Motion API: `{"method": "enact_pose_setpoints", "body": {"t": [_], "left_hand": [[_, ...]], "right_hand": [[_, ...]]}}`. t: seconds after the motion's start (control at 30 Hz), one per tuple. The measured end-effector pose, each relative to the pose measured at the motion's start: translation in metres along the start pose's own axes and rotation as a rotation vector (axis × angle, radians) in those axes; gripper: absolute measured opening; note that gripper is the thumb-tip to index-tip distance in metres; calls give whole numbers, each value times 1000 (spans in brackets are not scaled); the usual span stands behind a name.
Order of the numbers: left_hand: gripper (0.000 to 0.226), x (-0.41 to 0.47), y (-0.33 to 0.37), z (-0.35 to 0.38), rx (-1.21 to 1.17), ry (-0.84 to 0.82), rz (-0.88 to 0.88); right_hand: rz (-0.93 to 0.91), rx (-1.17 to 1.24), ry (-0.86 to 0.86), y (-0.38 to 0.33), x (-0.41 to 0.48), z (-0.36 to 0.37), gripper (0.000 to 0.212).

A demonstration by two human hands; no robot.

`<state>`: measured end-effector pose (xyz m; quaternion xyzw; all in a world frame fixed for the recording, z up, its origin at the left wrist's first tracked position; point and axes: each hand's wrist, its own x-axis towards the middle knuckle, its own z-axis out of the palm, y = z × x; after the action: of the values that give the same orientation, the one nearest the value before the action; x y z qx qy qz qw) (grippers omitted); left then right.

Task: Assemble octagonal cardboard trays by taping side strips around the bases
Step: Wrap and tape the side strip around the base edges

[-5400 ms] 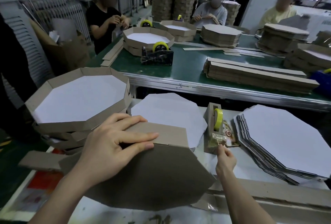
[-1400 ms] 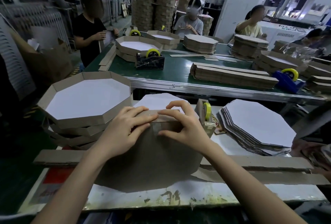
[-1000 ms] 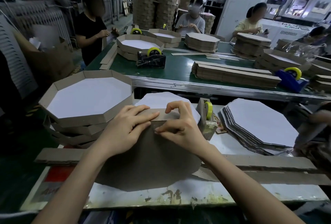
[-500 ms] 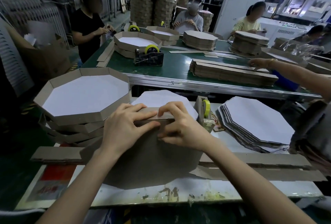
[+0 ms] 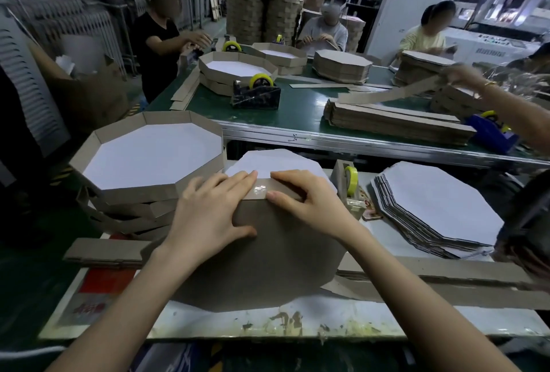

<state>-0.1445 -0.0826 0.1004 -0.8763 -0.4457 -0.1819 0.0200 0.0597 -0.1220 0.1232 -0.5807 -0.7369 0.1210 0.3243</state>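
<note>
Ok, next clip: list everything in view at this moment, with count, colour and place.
tray: one, grey-brown, underside up, centre of bench.
tape: one piece, clear, on tray's far edge.
finished trays: one stack, brown walls, white inside, near left.
bases: one pile, white, bench right; another behind tray.
dispensers: three, yellow rolls; brown on bench, black and blue on green table.
strips: brown, loose on bench; one stack on table.
people: three beyond table; one arm at right.
left hand: presses tray's edge left of tape.
right hand: presses edge right of tape.
</note>
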Motion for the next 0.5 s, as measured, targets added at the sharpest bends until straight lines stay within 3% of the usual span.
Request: {"method": "enact_pose_setpoints", "body": {"t": [0.1, 0.17, 0.27, 0.33, 0.4, 0.47, 0.5], "left_hand": [[102, 10, 11, -5, 164, 34, 23], [104, 22, 28, -5, 118, 37, 55], [108, 39, 46, 2, 40, -26, 56], [113, 44, 47, 4, 58, -31, 25], [111, 43, 44, 3, 93, -15, 37], [108, 37, 41, 0, 109, 5, 59], [107, 33, 39, -3, 105, 33, 59]], "right_hand": [[6, -3, 19, 3, -1, 2, 51], [-15, 25, 18, 7, -2, 1, 53], [13, 205, 55, 20, -2, -3, 42], [124, 384, 76, 35, -3, -8, 28], [295, 487, -74, 51, -5, -16, 35], [422, 473, -309, 62, -9, -21, 66], [431, 457, -376, 67, -12, -23, 69]]}}
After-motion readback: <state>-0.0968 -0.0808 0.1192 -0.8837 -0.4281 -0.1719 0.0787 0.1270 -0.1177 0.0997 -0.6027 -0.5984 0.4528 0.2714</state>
